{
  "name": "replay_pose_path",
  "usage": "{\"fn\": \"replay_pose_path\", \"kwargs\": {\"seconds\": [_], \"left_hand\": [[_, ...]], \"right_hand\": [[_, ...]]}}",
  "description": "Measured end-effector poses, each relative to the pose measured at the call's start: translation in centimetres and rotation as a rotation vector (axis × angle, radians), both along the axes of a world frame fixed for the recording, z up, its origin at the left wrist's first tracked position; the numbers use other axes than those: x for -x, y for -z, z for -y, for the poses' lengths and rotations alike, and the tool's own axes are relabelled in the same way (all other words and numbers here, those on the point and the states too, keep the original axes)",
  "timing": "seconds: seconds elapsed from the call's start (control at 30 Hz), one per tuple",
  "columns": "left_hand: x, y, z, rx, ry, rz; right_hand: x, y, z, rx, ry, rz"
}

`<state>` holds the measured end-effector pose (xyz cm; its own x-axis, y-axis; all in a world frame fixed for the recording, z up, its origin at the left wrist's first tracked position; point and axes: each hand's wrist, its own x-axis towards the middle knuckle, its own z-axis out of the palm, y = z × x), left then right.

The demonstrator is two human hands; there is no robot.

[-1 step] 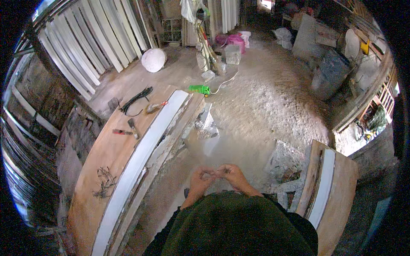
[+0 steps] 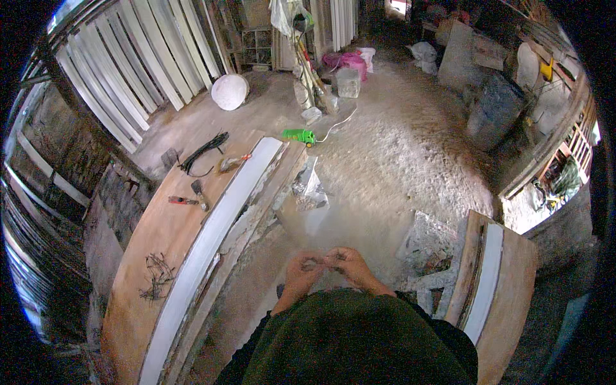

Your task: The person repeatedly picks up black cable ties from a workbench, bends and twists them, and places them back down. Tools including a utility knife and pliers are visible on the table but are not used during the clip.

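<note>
Close together in front of my body, my left hand (image 2: 303,272) and my right hand (image 2: 351,265) meet at the fingertips. Both have their fingers curled in and pressed together, thumbs against fingers. Whatever lies between them is too small and blurred to make out. To the left stands a curved wooden bench top (image 2: 151,234), with a long white strip (image 2: 208,234) running along its edge. On the wood rest a tangle of thin dark wires (image 2: 156,276), a red-handled tool (image 2: 183,200), a brush-like tool (image 2: 200,194) and a bundle of black wire (image 2: 204,154).
Beyond the bench end, a green cylindrical device (image 2: 299,135) with a white cord lies on the floor. A second curved board with a white strip (image 2: 482,285) stands at my right. Further off are a white round tub (image 2: 230,92), a clear bin (image 2: 348,83) and a dark barrel (image 2: 495,110).
</note>
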<state>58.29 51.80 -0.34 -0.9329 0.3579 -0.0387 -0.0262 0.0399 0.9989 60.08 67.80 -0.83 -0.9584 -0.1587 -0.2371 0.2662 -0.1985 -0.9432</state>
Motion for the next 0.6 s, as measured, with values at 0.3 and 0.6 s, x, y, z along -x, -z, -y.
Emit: {"fn": "replay_pose_path", "kwargs": {"seconds": [0.3, 0.6], "left_hand": [[2.9, -0.3, 0.2, -0.035, 0.053, 0.031], [4.4, -2.1, 0.9, -0.209, 0.029, 0.122]], "right_hand": [[2.0, 0.0, 1.3, 0.154, 0.197, 0.019], [2.4, -1.7, 2.6, -0.260, 0.302, -0.250]]}}
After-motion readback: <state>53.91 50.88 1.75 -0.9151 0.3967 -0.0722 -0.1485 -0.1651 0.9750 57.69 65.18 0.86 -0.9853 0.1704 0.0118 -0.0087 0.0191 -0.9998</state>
